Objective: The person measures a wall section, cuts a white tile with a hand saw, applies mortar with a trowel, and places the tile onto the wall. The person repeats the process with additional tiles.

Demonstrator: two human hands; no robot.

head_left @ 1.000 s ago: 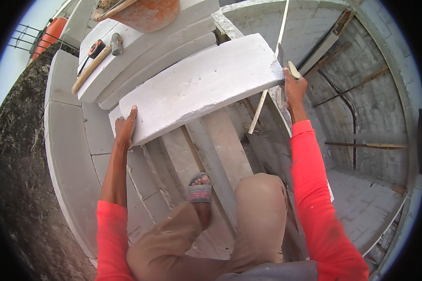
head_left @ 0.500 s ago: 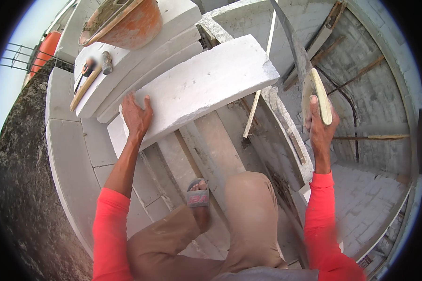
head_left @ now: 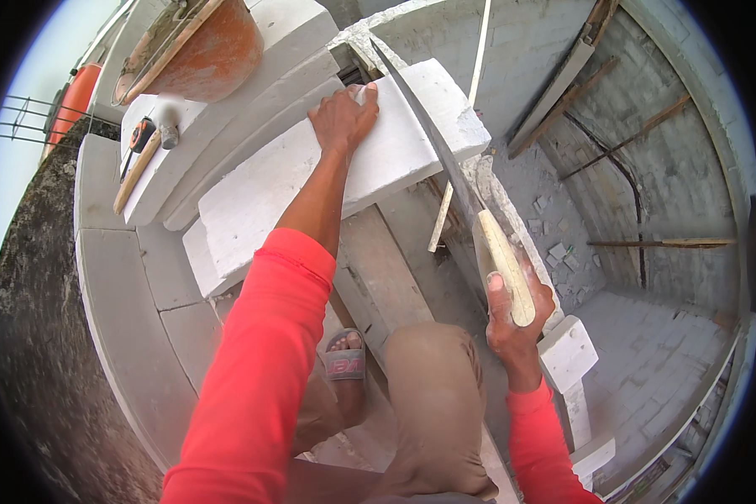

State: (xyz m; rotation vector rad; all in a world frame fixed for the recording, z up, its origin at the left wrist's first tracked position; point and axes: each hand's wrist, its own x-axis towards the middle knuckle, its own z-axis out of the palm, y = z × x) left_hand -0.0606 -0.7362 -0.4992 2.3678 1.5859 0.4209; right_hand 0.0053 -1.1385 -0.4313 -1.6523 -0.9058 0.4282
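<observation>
A long white lightweight concrete block (head_left: 265, 195) lies slantwise in front of me, its right end by the rough top of a wall. My left hand (head_left: 344, 120) presses on its upper face, fingers curled toward the far edge and thumb near them. My right hand (head_left: 517, 336) is closed around the pale handle of a handsaw (head_left: 437, 139). The saw's curved-looking metal blade passes over the block near its right end, tip pointing away from me. Whether the teeth touch the block I cannot tell.
An orange mortar bucket (head_left: 214, 59) stands on stacked blocks at the far left. Beside it lie a hammer (head_left: 139, 172) and an orange-and-black tool (head_left: 141, 134). Planks (head_left: 378, 265) lie below the block. To the right, a walled space drops away, with rubble (head_left: 563, 256) on its floor.
My left hand has moved right along the block from its left end. My right hand has brought the saw leftward and nearer, so its blade now crosses over the block.
</observation>
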